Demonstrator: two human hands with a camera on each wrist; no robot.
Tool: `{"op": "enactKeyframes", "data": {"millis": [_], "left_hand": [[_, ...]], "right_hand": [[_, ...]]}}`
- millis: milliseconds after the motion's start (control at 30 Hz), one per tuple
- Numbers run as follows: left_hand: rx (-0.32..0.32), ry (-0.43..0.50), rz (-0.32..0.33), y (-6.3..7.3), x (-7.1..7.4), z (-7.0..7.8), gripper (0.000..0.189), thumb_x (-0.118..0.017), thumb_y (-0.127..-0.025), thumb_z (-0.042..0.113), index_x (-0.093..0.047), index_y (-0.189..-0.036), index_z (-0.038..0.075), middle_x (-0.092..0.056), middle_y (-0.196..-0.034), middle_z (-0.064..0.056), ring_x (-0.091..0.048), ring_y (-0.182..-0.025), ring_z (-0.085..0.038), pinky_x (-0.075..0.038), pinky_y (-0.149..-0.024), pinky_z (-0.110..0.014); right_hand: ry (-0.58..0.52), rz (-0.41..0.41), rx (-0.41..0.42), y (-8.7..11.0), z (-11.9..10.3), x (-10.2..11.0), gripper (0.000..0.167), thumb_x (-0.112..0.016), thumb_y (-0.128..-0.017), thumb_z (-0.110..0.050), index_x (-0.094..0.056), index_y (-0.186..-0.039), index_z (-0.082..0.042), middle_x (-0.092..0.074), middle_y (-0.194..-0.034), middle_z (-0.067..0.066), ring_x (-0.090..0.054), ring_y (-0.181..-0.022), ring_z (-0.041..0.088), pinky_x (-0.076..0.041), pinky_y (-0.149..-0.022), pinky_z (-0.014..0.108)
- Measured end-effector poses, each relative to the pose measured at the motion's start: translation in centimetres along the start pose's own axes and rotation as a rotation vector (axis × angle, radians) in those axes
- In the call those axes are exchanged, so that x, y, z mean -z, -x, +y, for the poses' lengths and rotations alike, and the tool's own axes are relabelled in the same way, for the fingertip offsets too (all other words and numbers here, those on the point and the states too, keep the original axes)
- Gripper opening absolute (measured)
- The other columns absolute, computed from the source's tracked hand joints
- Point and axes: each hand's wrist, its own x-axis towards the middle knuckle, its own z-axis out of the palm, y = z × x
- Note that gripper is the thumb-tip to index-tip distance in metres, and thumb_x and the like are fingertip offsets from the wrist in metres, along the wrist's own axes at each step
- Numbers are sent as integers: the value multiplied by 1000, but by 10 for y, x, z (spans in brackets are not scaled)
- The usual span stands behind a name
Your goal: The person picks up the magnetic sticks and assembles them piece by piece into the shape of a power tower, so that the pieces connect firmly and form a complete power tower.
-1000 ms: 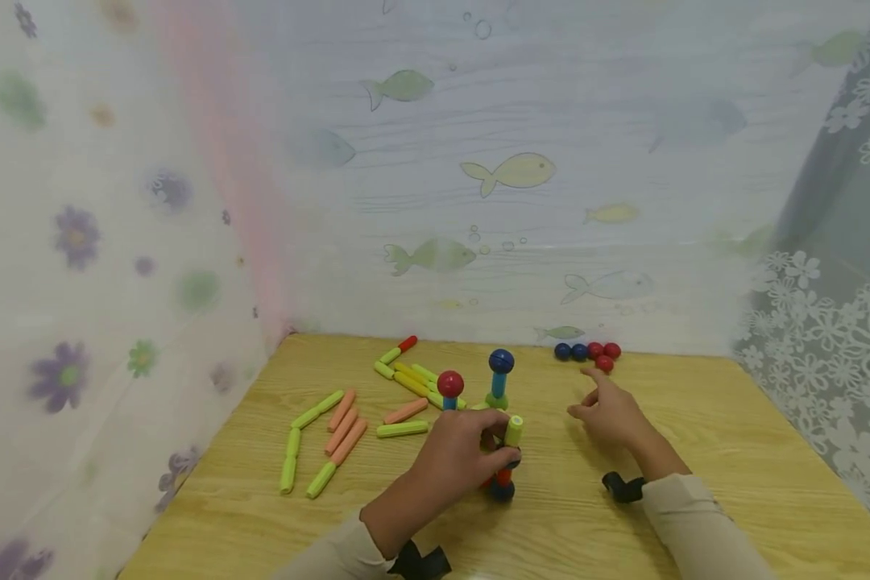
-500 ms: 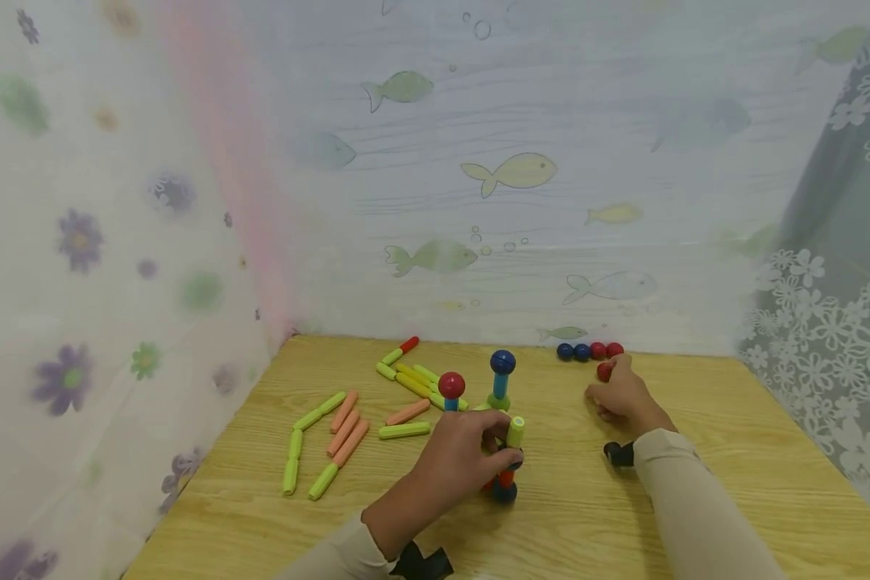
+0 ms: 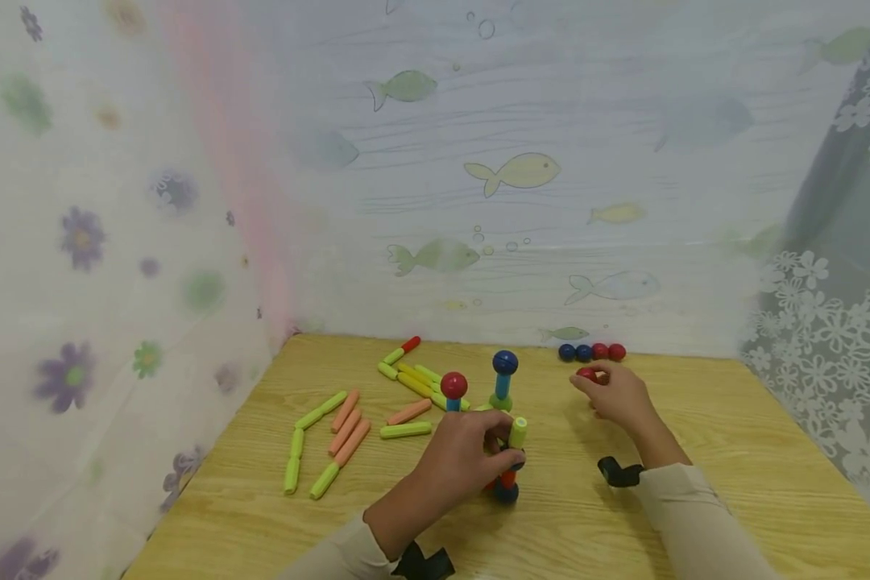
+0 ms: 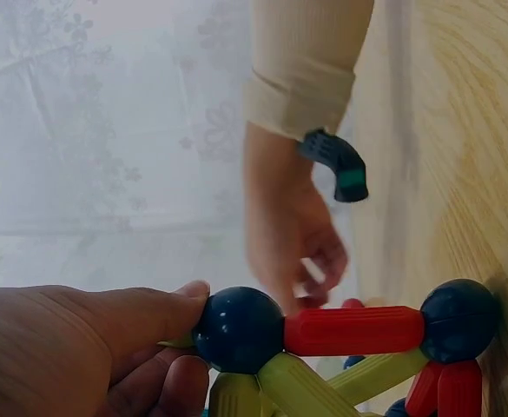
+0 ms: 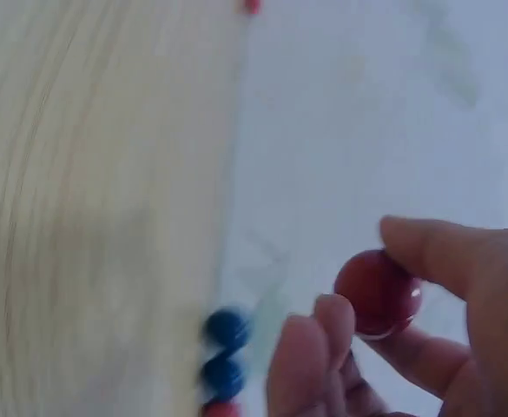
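Observation:
My right hand (image 3: 619, 396) pinches a red ball (image 5: 379, 293) between thumb and fingers, held above the table. My left hand (image 3: 460, 455) grips a dark blue ball (image 4: 239, 330) at a corner of a structure of rods and balls. From that ball a yellow-green rod (image 3: 518, 432) points upward. A red rod (image 4: 354, 331) joins it to a lower blue ball (image 4: 461, 320). Behind the left hand, the structure bears another red ball (image 3: 453, 385) and a blue ball (image 3: 505, 362) on blue rods. The hand hides part of the structure.
Yellow-green rods (image 3: 321, 410) and orange rods (image 3: 345, 432) lie loose at the left of the wooden table (image 3: 565, 532). More yellow rods (image 3: 415, 384) and a red rod (image 3: 410, 345) lie farther back. Blue and red balls (image 3: 600, 351) line the back edge, against a fish-print curtain (image 3: 522, 242).
My right hand has reached the front red ball at the back of the table, picked it up and brought it left. The left hand stays in place on the structure.

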Motion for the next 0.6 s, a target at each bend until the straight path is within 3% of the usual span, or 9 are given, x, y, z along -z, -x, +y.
{"op": "enactKeyframes", "data": {"millis": [67,133,333,467,600], "left_hand": [[-1,4,0,0,-1,-1,26,-84,-89,25,-77,-111,14,-75,-92,8,-61,-73,7,-52,-62,-13],[2,11,2,1,-1,-1,26,-84,-89,25,-76,-111,14,-75,-92,8,-61,-73,7,-52,-62,-13],[9,24,7,1,0,-1,24,-84,-89,22,-76,-109,13,-76,-94,7,-61,-73,7,-52,-63,-13],[-3,34,8,1,1,-1,18,-84,-89,21,-75,-104,14,-74,-91,8,-60,-72,6,-52,-62,-14],[-10,33,8,2,1,0,17,-83,-90,22,-75,-103,15,-73,-89,9,-60,-73,7,-52,-63,-13]], "right_hand": [[-69,34,93,15,-20,-3,58,-65,-100,-51,-63,-138,-9,-65,-122,21,-73,-85,27,-60,-66,34],[-144,51,197,32,-38,-5,51,-67,-100,-47,-65,-137,-11,-66,-120,17,-74,-89,25,-60,-68,33],[-390,3,496,79,-79,-9,25,-74,-97,-11,-64,-120,-7,-70,-107,11,-70,-89,17,-61,-72,30],[-378,-29,598,95,-93,-14,23,-75,-94,-6,-68,-115,-13,-72,-104,3,-69,-89,16,-61,-74,30],[-300,-44,616,99,-96,-19,27,-78,-94,-14,-69,-118,-23,-73,-104,-5,-68,-92,13,-59,-73,29]]}}
